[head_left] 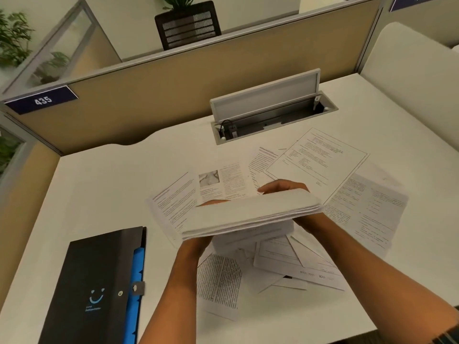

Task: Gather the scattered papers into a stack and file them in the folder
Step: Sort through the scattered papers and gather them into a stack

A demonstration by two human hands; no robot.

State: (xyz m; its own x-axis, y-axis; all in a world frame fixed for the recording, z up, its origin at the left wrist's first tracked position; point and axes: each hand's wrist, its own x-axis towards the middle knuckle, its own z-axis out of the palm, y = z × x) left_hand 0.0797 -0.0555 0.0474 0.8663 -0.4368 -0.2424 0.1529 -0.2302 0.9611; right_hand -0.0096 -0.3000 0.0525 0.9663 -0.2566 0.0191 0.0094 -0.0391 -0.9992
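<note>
Both hands hold a thick stack of white papers [250,214] above the desk, its edge turned toward me. My left hand [198,240] grips the stack's lower left end from beneath, with fingertips showing over the top. My right hand [285,187] grips the right end, fingers curled over the far side. Several loose printed sheets [315,162] lie scattered on the white desk [104,184] under and around the stack. A black folder [96,281] with blue tabbed dividers lies shut at the lower left, apart from both hands.
An open cable tray [270,120] with its lid raised sits in the desk behind the papers. A tan partition [173,95] borders the desk's far and left sides. A white curved panel [409,70] stands at the right. The desk's near edge runs along the bottom right.
</note>
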